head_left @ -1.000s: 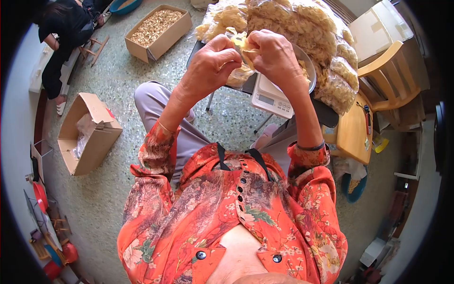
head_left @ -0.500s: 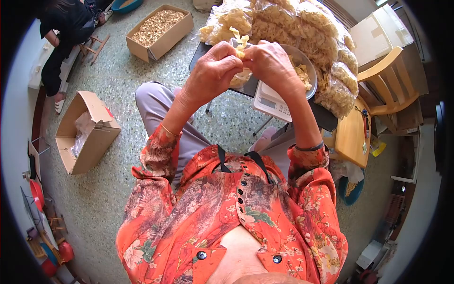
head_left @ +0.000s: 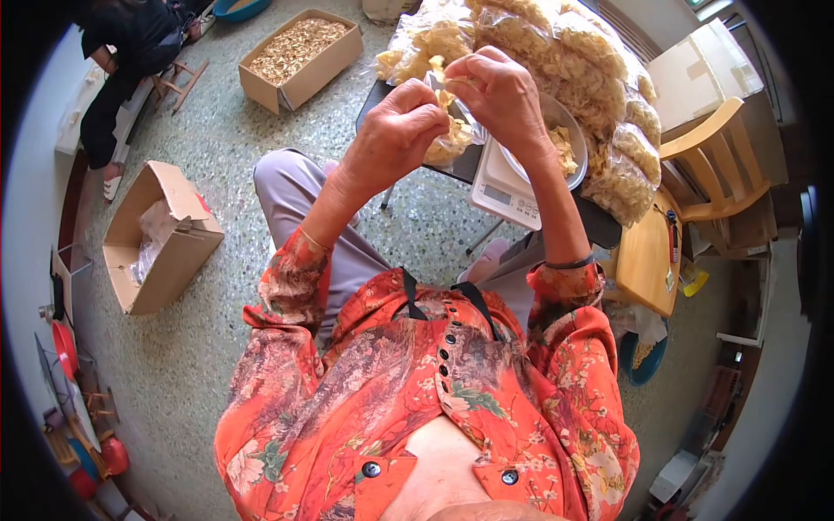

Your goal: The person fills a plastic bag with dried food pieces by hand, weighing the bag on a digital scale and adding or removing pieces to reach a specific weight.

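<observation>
My left hand point(head_left: 395, 132) is closed on the upper edge of a clear plastic bag point(head_left: 446, 149) that holds pale yellow dried slices. A yellowish dried strip point(head_left: 437, 66) sticks up at the bag's mouth. Right beside it, my right hand point(head_left: 499, 94) has its thumb and fingers pinched; what is between them is too small to make out. Below the right wrist, a clear bowl point(head_left: 579, 165) with more dried slices point(head_left: 563, 149) rests on a white digital scale point(head_left: 502, 201).
Filled clear bags point(head_left: 573, 78) are piled on the dark table. A carton of dried slices point(head_left: 300, 54) and a carton with plastic inside point(head_left: 165, 239) stand on the floor. A wooden chair point(head_left: 717, 165) is at right; another person point(head_left: 130, 52) sits at upper left.
My right hand has moved slightly up and right, its fingertips rising away from my left hand. The bag stays in my left hand, and the view has shifted a little.
</observation>
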